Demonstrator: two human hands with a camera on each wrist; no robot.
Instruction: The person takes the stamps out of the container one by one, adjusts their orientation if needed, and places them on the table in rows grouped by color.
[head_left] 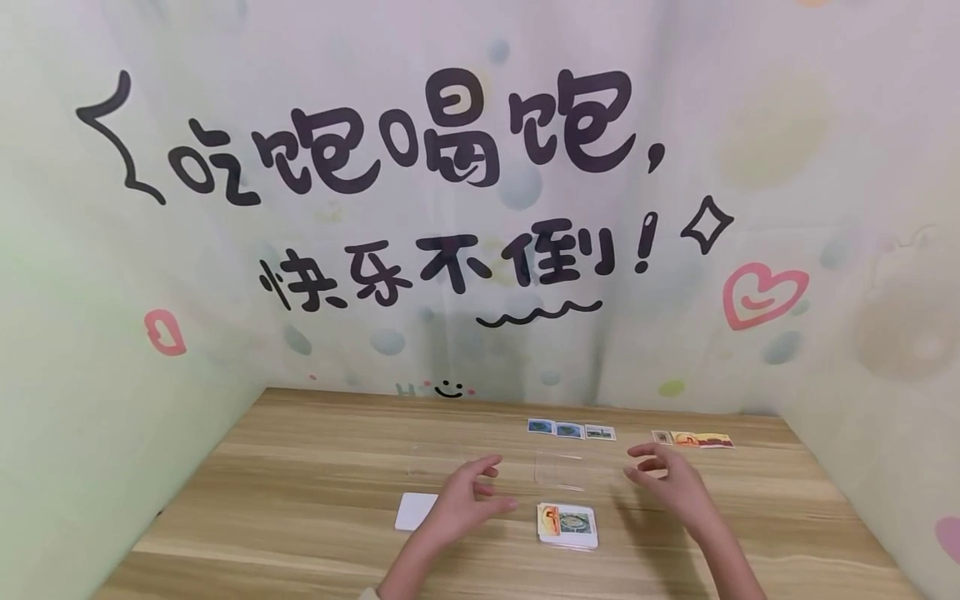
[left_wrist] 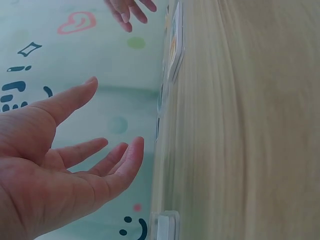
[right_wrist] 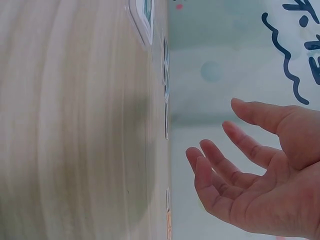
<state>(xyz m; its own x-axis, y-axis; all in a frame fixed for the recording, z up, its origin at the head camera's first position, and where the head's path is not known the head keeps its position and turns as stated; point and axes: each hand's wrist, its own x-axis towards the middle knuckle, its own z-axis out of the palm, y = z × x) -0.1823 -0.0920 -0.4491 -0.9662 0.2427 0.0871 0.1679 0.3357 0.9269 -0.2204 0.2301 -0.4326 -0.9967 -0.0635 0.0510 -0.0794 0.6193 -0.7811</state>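
Note:
My left hand (head_left: 467,498) hovers over the table with its fingers spread and nothing held. Below it lies a white card stack (head_left: 414,510), partly covered by the hand and wrist. To the right, my right hand (head_left: 670,479) is also raised above the wood, fingers loosely bent, touching nothing. Between the hands sits a clear-edged case with picture stamps (head_left: 567,525) on top, one orange and one green. Behind it lies a transparent plastic piece (head_left: 558,471). In both wrist views the left palm (left_wrist: 55,185) and right palm (right_wrist: 270,185) face inward, bare.
Toward the back of the wooden table (head_left: 300,467) lie a row of blue-toned stamps (head_left: 570,430) and, at the right, a row of orange-toned stamps (head_left: 697,439). A faint second clear piece (head_left: 435,450) is at the left. A printed curtain (head_left: 450,350) hangs behind.

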